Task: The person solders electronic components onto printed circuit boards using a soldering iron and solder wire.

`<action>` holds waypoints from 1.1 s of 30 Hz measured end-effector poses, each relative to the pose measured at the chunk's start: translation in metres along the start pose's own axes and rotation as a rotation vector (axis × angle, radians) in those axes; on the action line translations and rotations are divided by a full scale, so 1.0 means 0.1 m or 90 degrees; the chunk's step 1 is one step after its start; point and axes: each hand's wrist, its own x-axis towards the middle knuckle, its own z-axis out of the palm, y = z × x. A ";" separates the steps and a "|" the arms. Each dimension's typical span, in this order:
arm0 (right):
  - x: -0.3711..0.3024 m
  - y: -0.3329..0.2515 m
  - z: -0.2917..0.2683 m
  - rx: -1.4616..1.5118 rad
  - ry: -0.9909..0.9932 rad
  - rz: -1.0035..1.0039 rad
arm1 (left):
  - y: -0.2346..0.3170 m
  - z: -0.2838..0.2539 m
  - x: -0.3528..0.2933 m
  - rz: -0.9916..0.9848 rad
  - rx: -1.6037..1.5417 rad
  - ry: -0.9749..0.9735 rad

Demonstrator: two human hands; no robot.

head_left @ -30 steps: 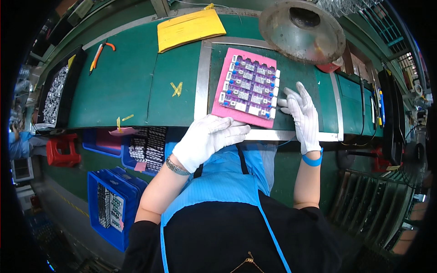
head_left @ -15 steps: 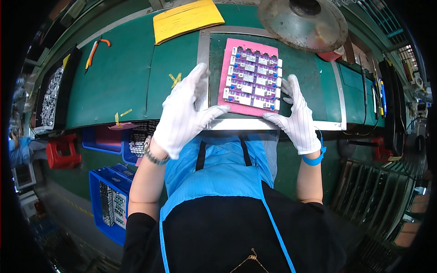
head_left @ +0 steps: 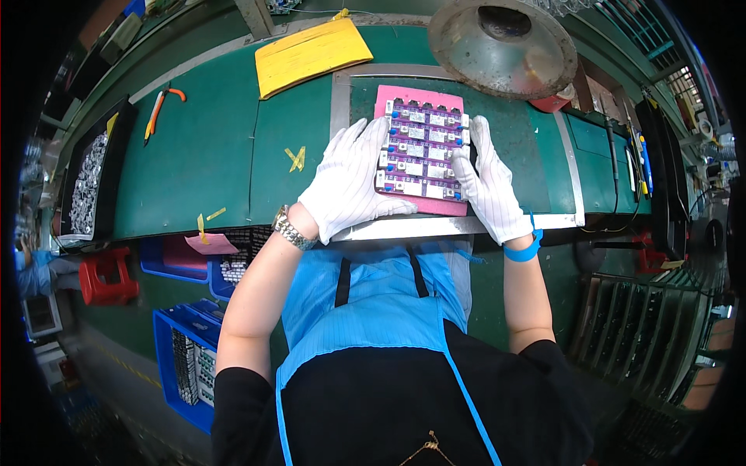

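A purple circuit board panel (head_left: 424, 151), set with white blocks, blue round parts and black parts along its far edge, lies on a pink foam sheet (head_left: 443, 207). My left hand (head_left: 347, 180), in a white striped glove, lies against the panel's left side, its fingers along that edge and its thumb across the foam's near edge. On the opposite side my right hand (head_left: 489, 182), gloved alike, holds the panel's right edge, with the thumb over the rim and the fingers pointing away along it. Between them, the two hands clasp the panel. The undersides of the fingers are hidden.
A metal lamp shade (head_left: 503, 50) overhangs the bench at the back. Beyond the panel lies a yellow folder (head_left: 313, 58). Orange-handled cutters (head_left: 158, 116) and a black tray of small metal parts (head_left: 89, 182) are on the left. Blue crates (head_left: 165, 342) stand below.
Both hands have come inward from beside the panel and now touch its left and right sides. The whole view has shifted slightly.
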 end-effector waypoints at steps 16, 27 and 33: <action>0.44 0.02 -0.08 0.010 0.032 0.036 | -0.03 0.01 0.01 0.014 -0.017 0.053; 0.61 0.11 -0.14 0.027 0.035 -0.090 | -0.01 0.00 0.02 0.011 -0.007 0.049; 0.79 0.26 -0.06 -0.043 -0.028 -0.113 | 0.01 -0.02 0.02 0.002 -0.009 0.050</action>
